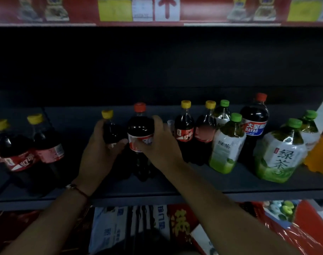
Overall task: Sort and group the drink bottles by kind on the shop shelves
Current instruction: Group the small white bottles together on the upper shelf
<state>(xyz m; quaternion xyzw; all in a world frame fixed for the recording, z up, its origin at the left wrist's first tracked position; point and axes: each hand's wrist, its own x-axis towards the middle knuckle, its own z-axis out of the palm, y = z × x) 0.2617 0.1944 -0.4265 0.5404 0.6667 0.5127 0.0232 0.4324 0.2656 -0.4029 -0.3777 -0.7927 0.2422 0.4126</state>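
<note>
On the dark shelf [230, 183] my left hand [100, 153] grips a yellow-capped cola bottle [112, 129]. Right beside it, my right hand [160, 144] grips a taller red-capped dark soda bottle [140, 126] around its label. To the left stand yellow-capped cola bottles [46, 144] with red labels. To the right stand two more yellow-capped colas [184, 127], a red-capped Dayao bottle [254, 118] and several green-capped green tea bottles [227, 142], the largest [280, 151] near the front.
An orange drink [321, 151] shows at the far right edge. The upper shelf edge [157, 15] carries red price strips. Below the shelf lie red and white packaged goods [131, 229]. The back of the shelf is dark.
</note>
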